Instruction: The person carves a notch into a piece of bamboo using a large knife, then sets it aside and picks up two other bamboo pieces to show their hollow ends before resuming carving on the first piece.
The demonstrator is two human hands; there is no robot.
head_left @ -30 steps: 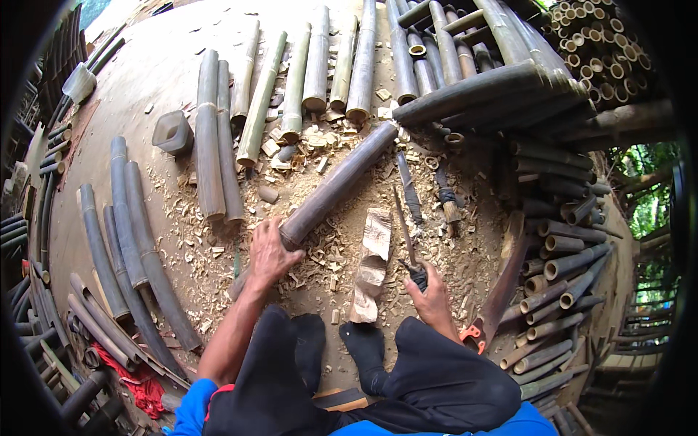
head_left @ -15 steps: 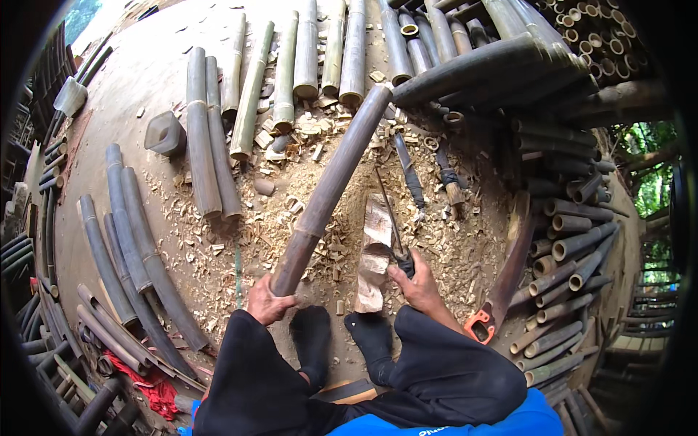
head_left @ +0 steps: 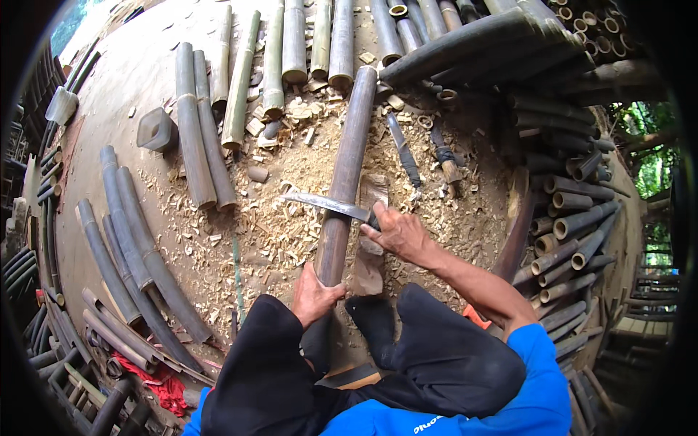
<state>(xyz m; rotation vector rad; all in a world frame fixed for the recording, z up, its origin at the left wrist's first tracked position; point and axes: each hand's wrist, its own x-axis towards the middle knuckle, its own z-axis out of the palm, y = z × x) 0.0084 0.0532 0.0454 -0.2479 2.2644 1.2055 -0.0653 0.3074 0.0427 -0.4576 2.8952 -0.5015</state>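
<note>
Crossing the bamboo [head_left: 352, 138], the knife [head_left: 323, 202] has been swung sideways, clasped by the right hand [head_left: 400, 234]; the bamboo's near end, left of the block [head_left: 368, 270], is gripped by the left hand [head_left: 314, 296], seemingly steadied for the knife.

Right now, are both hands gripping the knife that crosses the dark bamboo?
No, only the right hand grips the knife; the left hand holds the dark bamboo near its lower end.
</note>
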